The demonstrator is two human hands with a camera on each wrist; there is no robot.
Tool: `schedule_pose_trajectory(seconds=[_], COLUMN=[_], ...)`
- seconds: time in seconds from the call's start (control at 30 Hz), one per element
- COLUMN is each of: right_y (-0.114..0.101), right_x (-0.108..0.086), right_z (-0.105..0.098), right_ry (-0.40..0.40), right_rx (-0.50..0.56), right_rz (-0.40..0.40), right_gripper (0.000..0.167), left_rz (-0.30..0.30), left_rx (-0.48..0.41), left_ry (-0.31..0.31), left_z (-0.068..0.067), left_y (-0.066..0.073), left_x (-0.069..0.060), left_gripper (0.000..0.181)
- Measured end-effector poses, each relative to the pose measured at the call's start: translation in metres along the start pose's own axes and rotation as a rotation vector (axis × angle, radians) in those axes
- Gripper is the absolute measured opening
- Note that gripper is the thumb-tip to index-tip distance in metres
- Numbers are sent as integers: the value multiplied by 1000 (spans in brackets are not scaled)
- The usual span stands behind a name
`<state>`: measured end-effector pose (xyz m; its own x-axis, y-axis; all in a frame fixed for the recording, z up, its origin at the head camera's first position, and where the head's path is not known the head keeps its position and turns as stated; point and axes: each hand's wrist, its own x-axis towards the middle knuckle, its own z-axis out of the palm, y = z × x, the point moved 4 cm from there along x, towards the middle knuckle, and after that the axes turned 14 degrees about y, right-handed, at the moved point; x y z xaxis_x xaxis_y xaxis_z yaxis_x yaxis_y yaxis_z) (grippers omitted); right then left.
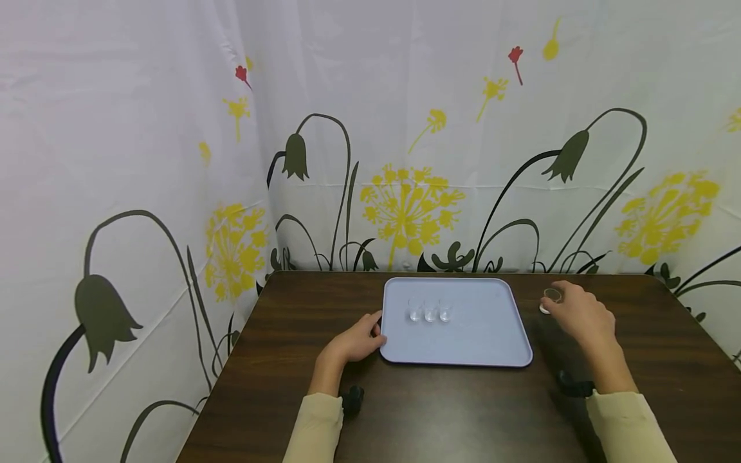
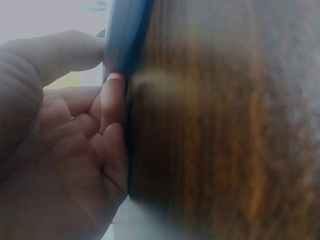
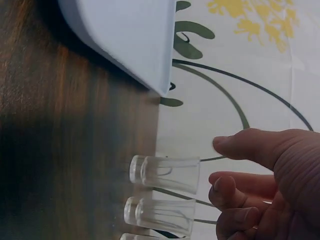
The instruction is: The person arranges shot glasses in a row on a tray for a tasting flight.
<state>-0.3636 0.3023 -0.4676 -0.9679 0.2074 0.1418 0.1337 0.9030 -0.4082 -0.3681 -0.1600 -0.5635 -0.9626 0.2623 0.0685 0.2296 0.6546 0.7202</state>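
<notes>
A pale blue-lilac tray (image 1: 480, 341) lies on the table. My left hand (image 1: 356, 339) pinches its left edge, thumb at the rim and the other fingers curled low against the side. Three small clear shot glasses (image 1: 430, 312) stand in a row on the tray. To the right of the tray, my right hand (image 1: 583, 316) hovers beside another shot glass (image 1: 552, 296). In the right wrist view, thumb and fingers are spread just beyond the rim of the nearest glass (image 3: 172, 173), apart from it. A second glass (image 3: 162, 216) stands beside it, and a third is cut off below.
The dark wooden table (image 1: 440, 411) reaches back to a white curtain (image 1: 347, 58) printed with flowers. Black straps with small devices (image 1: 352, 400) sit at both wrists.
</notes>
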Motion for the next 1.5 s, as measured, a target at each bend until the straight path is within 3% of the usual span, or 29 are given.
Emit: schedule_pose_trajectory(seconds=[0.27, 0.47, 0.5, 0.63, 0.7, 0.73, 0.87, 0.93, 1.2, 1.5], right_y=[9, 11, 11, 10, 10, 10, 10, 10, 8, 3], right_x=[3, 7, 7, 8, 8, 8, 7, 6, 8, 11], right_z=[8, 13, 14, 15, 14, 14, 13, 13, 13, 16], right_ry=[-14, -15, -16, -12, -1, 4, 21, 22, 26, 45], right_rx=[-6, -11, -14, -19, -18, -15, -6, -4, 1, 1], right_rz=[43, 56, 59, 58, 53, 53, 55, 58, 44, 16], right_gripper=[68, 69, 69, 69, 68, 67, 63, 62, 59, 56], left_rz=[-36, -5, 19, 4, 47, 26, 16, -39, -95, -112], left_rx=[-14, -18, -7, -18, 1, -14, -14, -28, -4, -7], left_ry=[-22, -10, -5, -6, 2, -3, -10, -16, -2, -10], left_z=[-17, -15, -12, -13, -11, -14, -14, -18, -17, -17], left_y=[40, 28, 19, 16, 9, 17, 25, 39, 44, 42], left_x=[-17, -12, -9, -7, -4, -7, -12, -19, -18, -14], left_gripper=[52, 51, 51, 54, 52, 52, 50, 52, 53, 58])
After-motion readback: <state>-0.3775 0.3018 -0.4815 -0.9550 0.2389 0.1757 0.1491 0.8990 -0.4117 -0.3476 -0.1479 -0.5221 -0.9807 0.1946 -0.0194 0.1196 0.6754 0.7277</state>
